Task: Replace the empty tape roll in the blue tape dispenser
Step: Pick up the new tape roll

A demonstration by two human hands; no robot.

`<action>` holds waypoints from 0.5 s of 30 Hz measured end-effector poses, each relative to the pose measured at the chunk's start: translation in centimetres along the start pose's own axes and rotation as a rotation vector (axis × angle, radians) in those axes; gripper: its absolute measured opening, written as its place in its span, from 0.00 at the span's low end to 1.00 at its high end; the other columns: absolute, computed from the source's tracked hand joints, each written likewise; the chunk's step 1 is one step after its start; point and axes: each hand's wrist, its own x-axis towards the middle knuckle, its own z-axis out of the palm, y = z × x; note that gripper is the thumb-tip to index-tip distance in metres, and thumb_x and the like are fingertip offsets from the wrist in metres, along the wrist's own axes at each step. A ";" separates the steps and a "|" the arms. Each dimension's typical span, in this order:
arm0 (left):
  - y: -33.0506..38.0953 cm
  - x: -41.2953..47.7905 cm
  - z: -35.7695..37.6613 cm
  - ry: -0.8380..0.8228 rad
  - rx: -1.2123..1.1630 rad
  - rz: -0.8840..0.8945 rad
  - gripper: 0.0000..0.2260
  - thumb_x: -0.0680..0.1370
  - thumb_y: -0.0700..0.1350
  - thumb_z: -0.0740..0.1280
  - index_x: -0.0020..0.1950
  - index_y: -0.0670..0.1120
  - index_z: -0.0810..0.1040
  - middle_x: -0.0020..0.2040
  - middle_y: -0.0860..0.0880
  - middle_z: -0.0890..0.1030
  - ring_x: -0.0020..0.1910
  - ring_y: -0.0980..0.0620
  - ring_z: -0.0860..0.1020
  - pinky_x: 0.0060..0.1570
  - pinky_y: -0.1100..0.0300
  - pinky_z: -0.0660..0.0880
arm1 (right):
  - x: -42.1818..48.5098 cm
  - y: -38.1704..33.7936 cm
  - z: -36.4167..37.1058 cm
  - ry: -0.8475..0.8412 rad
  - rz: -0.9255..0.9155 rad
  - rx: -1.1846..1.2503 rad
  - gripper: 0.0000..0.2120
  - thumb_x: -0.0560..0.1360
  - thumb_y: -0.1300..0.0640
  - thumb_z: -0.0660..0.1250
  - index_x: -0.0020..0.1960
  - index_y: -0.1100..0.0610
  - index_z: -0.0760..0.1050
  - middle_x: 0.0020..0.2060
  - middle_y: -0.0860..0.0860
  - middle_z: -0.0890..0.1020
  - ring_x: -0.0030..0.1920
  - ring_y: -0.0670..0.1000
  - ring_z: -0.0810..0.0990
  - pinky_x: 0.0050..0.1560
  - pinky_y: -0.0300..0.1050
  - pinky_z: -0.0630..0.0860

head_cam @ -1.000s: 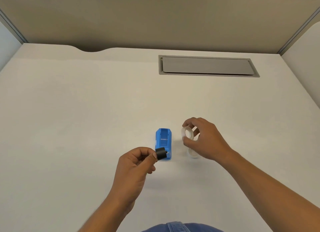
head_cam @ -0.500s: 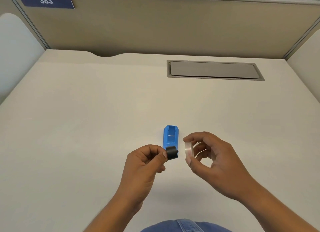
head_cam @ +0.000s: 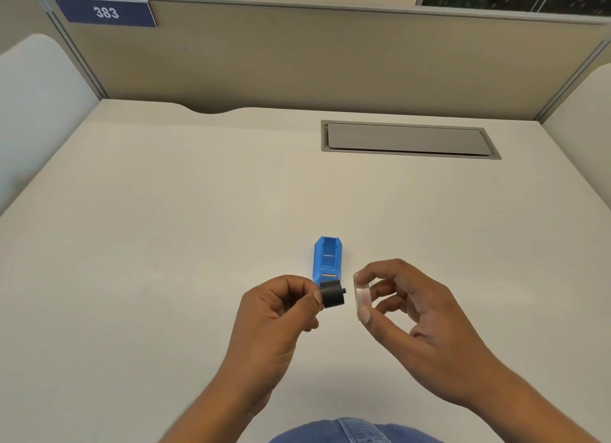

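Since the frame a second back, I note the right hand [head_cam: 420, 323] has lifted the clear tape roll [head_cam: 361, 296] off the desk [head_cam: 165, 244] and carried it inward, while my view has tipped up to show the partition and its 383 sign [head_cam: 105, 12]. The left hand [head_cam: 281, 313] has barely shifted.

Left hand: thumb and forefinger closed narrowly on one end of the black spindle [head_cam: 332, 293], stub axle pointing right toward the roll. I judge it is held by the end so the barrel stays free to take the roll.

Right hand: thumb below and forefinger above pinch the roll by its rim, remaining fingers spread clear. The roll stands edge-on to me, its open face turned to the spindle, near it but not touching.

Blue tape dispenser [head_cam: 327, 261]: on the desk just beyond both hands, cradle open and without a roll, its near end hidden behind the spindle.

Assessment: step in hand is threading roll onto spindle; seating in the dispenser is not yet done. Tape winding direction cannot be read.
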 end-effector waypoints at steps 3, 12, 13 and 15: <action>0.1 -0.2 0.0 -0.001 0.004 0.004 0.11 0.74 0.39 0.67 0.36 0.51 0.82 0.29 0.52 0.80 0.34 0.54 0.77 0.36 0.70 0.74 | -0.1 0.0 0.1 0.026 -0.020 -0.033 0.12 0.73 0.52 0.70 0.54 0.41 0.76 0.52 0.40 0.80 0.50 0.49 0.80 0.31 0.29 0.71; 0.2 -0.8 0.0 -0.021 -0.004 -0.001 0.11 0.75 0.37 0.68 0.35 0.49 0.82 0.28 0.53 0.80 0.32 0.55 0.77 0.36 0.72 0.73 | -0.3 -0.3 0.4 0.042 -0.058 0.038 0.13 0.72 0.54 0.71 0.55 0.43 0.77 0.52 0.44 0.81 0.51 0.52 0.81 0.46 0.37 0.77; 0.2 -0.8 0.0 -0.025 -0.005 -0.001 0.11 0.75 0.37 0.68 0.35 0.49 0.82 0.28 0.54 0.79 0.31 0.56 0.76 0.36 0.72 0.73 | -0.4 -0.3 0.4 0.041 -0.058 0.050 0.13 0.72 0.55 0.71 0.55 0.43 0.77 0.52 0.44 0.81 0.51 0.52 0.81 0.47 0.37 0.77; 0.2 -0.9 0.1 -0.032 -0.001 0.000 0.11 0.75 0.37 0.68 0.35 0.49 0.82 0.28 0.54 0.79 0.31 0.56 0.75 0.36 0.72 0.73 | -0.4 -0.4 0.5 0.030 -0.060 0.053 0.13 0.72 0.55 0.72 0.55 0.44 0.77 0.51 0.45 0.81 0.51 0.53 0.81 0.47 0.38 0.78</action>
